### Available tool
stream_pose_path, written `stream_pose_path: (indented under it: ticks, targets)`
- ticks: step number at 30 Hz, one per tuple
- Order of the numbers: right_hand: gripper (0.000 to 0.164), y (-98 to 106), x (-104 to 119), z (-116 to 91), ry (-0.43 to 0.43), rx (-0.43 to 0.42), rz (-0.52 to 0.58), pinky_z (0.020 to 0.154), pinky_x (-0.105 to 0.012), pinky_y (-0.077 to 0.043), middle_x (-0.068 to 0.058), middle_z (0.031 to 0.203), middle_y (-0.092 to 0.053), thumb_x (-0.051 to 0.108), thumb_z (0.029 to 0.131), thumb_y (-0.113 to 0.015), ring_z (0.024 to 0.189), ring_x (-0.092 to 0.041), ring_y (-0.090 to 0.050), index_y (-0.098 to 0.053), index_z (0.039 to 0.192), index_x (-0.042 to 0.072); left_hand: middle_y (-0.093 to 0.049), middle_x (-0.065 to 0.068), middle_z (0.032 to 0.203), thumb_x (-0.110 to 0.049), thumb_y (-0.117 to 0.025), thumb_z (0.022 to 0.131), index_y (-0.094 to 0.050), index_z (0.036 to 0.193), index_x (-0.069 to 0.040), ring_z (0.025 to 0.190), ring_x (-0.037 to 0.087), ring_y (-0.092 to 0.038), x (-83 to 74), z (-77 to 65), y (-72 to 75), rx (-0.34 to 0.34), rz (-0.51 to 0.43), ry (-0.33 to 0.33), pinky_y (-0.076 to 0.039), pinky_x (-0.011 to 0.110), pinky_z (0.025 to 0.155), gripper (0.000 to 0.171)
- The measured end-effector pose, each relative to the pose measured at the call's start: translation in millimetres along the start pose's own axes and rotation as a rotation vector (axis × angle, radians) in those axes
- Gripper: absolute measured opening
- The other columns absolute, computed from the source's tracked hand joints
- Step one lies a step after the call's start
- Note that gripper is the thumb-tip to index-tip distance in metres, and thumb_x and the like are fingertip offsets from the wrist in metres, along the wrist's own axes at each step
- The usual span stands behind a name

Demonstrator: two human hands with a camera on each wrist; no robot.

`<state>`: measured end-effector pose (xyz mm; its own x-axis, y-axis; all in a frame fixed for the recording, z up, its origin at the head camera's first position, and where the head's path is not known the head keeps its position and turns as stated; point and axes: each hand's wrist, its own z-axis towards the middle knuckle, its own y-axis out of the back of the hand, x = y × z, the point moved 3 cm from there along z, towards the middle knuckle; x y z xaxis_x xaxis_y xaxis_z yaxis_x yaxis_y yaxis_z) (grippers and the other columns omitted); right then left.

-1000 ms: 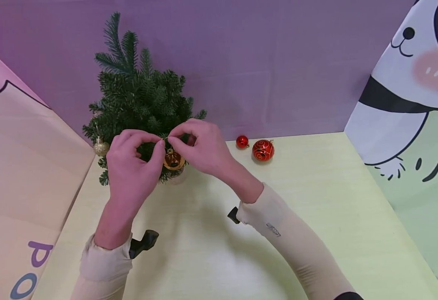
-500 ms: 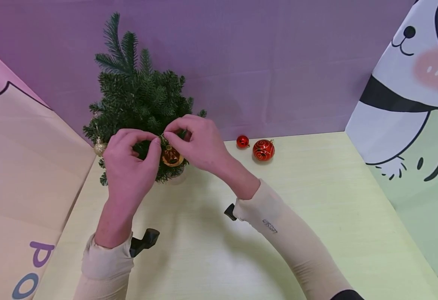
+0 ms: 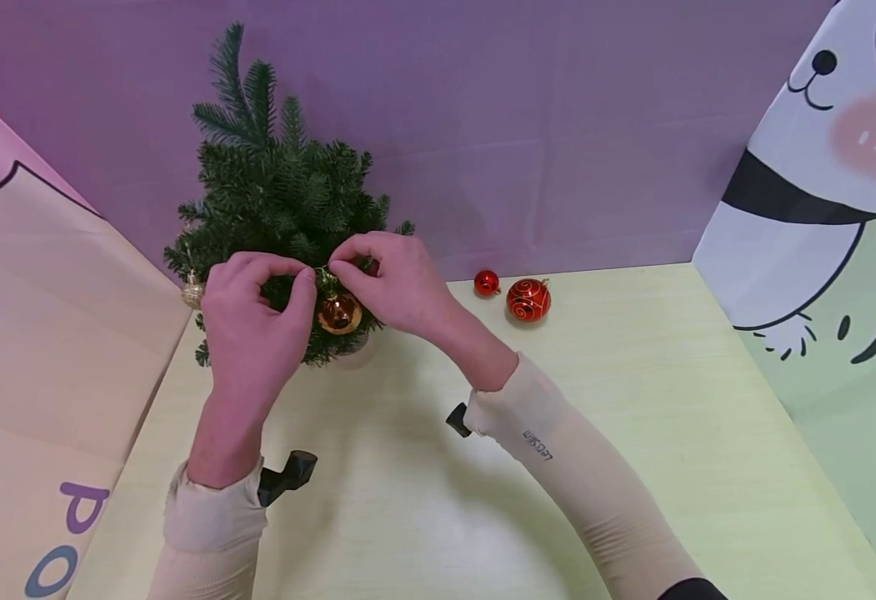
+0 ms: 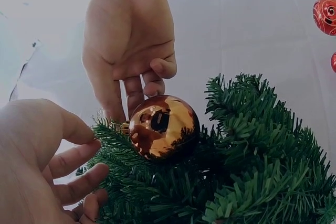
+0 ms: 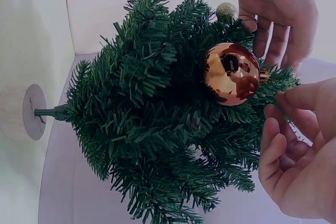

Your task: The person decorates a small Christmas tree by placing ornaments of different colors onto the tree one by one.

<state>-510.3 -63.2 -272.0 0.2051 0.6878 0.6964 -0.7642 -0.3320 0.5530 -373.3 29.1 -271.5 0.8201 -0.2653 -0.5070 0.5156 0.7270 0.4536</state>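
Note:
A shiny gold bauble (image 3: 340,314) hangs against the front of a small artificial Christmas tree (image 3: 280,192), its capped top pointing up. Just above it, my left hand (image 3: 257,321) pinches one side of a thin thread at the bauble's cap with thumb and forefinger. On the other side my right hand (image 3: 400,287) pinches the thread too, a small gap between the two sets of fingertips. In the right wrist view the bauble (image 5: 231,74) rests against green needles, its gold cap beside a branch tip.
A glittery pale gold bauble (image 3: 193,293) hangs on the tree's left side. Right of the tree, a small red bauble (image 3: 486,283) and a larger patterned red bauble (image 3: 528,300) lie on the table (image 3: 633,400) by the purple backdrop (image 3: 483,125).
Both hands have shifted slightly left, and the gold bauble with them. The fingertips are a little farther apart than half a second ago. The red baubles stay where they lay.

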Motion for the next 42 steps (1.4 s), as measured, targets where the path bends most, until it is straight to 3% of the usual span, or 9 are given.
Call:
stream_pose_path:
  ticks: [11, 18, 25, 42]
  targets:
    - [0.011, 1.0, 1.5, -2.6, 0.0, -0.012, 0.058, 0.061, -0.027, -0.045, 0.01, 0.089, -0.065, 0.017, 0.097, -0.061, 0.058, -0.014, -0.053, -0.072, 0.096, 0.015, -0.065, 0.014, 0.089, -0.012, -0.067, 0.09, -0.073, 0.086, 0.002, 0.089, 0.034, -0.049, -0.4, -1.1, 1.7, -0.002, -0.022, -0.013, -0.034, 0.044, 0.082, 0.015]
    - [0.014, -0.2, 2.6, -1.5, -0.073, 0.068, 0.029, 0.062, -0.026, -0.044, 0.008, 0.094, -0.065, 0.021, 0.097, -0.059, 0.059, -0.015, -0.051, -0.072, 0.1, 0.015, -0.065, 0.014, 0.09, -0.012, -0.067, 0.09, -0.073, 0.086, 0.002, 0.091, 0.034, -0.048, 0.4, -2.4, 1.9, 0.009, -0.019, -0.005, -0.034, 0.046, 0.083, 0.016]
    - [0.014, -1.7, -0.4, -5.2, -0.008, 0.04, 0.082, 0.061, -0.028, -0.044, 0.01, 0.094, -0.065, 0.02, 0.097, -0.061, 0.052, -0.014, -0.049, -0.073, 0.101, 0.014, -0.064, 0.013, 0.091, -0.011, -0.065, 0.091, -0.073, 0.086, 0.002, 0.092, 0.034, -0.047, 1.7, -4.0, 3.4, 0.024, -0.021, -0.013, -0.034, 0.047, 0.084, 0.016]
    - [0.016, 11.4, -13.4, -27.3, -0.077, 0.057, 0.132, 0.066, -0.029, -0.046, 0.008, 0.098, -0.064, 0.02, 0.097, -0.061, 0.068, -0.016, -0.054, -0.072, 0.104, 0.01, -0.064, 0.013, 0.094, -0.009, -0.065, 0.091, -0.072, 0.087, 0.002, 0.087, 0.032, -0.044, 6.9, -7.1, 10.7, 0.033, -0.023, -0.028, -0.028, 0.037, 0.075, 0.014]
